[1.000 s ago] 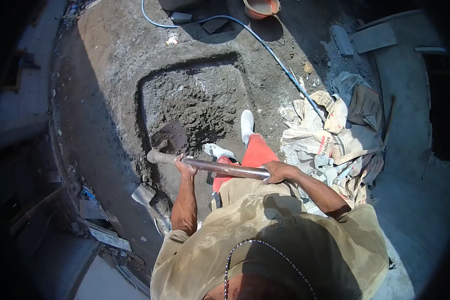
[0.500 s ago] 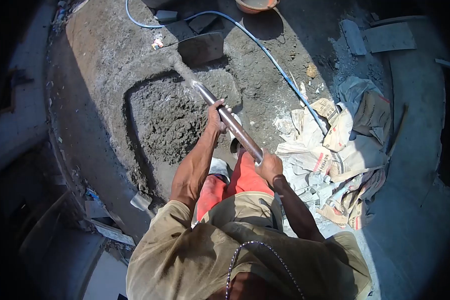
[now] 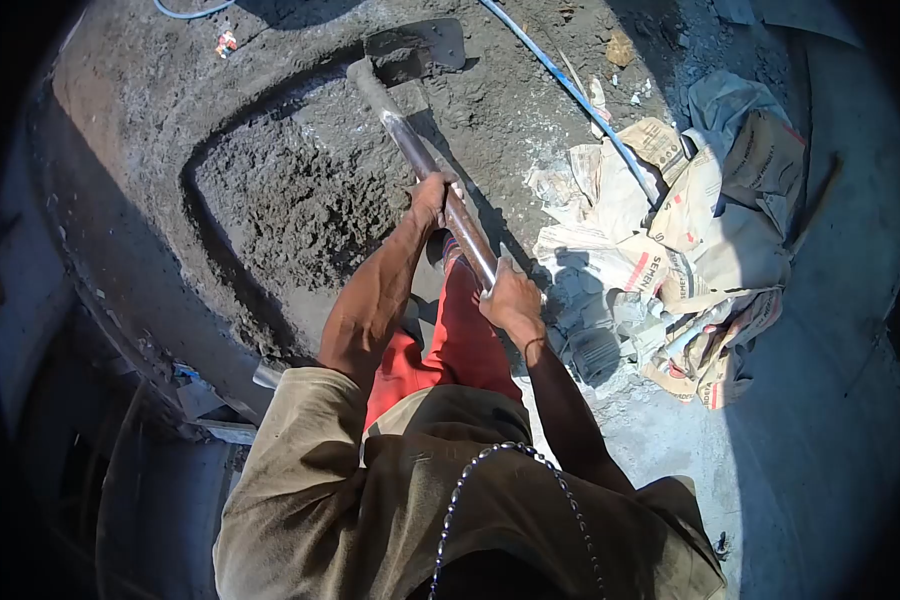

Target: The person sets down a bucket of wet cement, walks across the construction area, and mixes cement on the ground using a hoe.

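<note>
Hoe in hand, wrapped left hand and right hand round its shaft; since a second earlier, swung blade from ten o'clock to nearly twelve, by the pit's far rim; left clumped mix near eleven, seemingly untouched just then.

The left forearm slants up from left of the frame's centre to the left hand, its fingers curled closed just above centre. The right forearm angles up and leftward to the right hand, lower and further right, also clenched.
</note>
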The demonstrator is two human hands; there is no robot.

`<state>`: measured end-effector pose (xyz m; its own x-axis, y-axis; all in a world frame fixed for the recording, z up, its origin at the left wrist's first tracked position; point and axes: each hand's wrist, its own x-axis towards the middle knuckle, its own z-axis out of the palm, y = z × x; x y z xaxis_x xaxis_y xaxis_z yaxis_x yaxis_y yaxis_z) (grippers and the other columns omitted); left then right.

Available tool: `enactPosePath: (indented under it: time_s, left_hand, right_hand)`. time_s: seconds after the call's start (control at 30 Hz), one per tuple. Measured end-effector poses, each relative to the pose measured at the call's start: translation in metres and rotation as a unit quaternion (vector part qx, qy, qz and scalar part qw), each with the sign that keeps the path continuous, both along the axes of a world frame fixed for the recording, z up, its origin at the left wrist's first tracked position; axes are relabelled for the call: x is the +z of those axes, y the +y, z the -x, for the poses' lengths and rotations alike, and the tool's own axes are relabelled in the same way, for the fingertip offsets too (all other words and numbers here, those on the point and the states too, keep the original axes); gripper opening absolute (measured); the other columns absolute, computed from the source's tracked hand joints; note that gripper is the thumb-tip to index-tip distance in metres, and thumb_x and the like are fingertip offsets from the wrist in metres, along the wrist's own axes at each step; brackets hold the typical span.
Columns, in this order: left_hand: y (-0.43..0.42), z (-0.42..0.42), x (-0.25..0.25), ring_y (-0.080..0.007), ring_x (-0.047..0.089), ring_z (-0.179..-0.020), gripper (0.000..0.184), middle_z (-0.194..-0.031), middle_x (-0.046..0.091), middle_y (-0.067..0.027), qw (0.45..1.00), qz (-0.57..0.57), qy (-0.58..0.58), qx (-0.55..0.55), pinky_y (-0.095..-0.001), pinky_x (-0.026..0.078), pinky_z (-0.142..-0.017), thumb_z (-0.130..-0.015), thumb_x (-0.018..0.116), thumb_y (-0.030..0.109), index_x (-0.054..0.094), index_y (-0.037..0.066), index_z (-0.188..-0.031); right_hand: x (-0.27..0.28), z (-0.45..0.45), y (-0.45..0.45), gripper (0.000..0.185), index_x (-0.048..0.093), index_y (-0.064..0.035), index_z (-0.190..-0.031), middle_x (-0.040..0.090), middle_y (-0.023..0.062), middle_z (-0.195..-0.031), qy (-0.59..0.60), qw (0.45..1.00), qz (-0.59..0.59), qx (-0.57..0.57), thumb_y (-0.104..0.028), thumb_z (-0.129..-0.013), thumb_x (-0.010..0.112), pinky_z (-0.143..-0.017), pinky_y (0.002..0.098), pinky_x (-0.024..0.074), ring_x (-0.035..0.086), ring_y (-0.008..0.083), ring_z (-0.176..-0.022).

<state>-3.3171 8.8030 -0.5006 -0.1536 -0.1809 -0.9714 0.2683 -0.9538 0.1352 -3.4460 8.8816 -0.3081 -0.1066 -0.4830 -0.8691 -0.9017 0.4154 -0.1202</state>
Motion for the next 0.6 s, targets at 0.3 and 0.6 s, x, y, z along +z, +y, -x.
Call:
enactPosePath:
  time_s: [0.3, 0.6]
  left_hand:
    - [0.119, -0.002, -0.029, -0.0225, 0.057, -0.048, 0.021, -0.063, 0.06, -0.0124, 0.991, 0.036, -0.082, -0.095, -0.0362, 0.047, -0.048, -0.069, 0.062, 0.019, 0.06, -0.001, -0.071]
    - [0.254, -0.133, 0.053, -0.0247, 0.063, -0.061, 0.032, -0.071, 0.064, -0.0173, 0.945, 0.121, -0.256, -0.165, -0.0358, 0.049, -0.057, -0.063, 0.061, 0.021, 0.063, -0.007, -0.078]
  right_hand:
    - [-0.002, -0.05, 0.144, 0.043, 0.047, 0.0007, -0.103, 0.062, 0.0242, -0.084, 0.01, 0.99, 0.065, -0.127, -0.013, -0.066, 0.065, -0.074, 0.0445, 0.0494, 0.061, 0.0393, -0.084]
    - [-0.02, -0.181, 0.322, 0.048, 0.055, 0.0028, -0.098, 0.063, 0.0232, -0.089, -0.099, 0.967, 0.08, -0.219, -0.019, -0.058, 0.072, -0.075, 0.042, 0.0489, 0.062, 0.0358, -0.088]
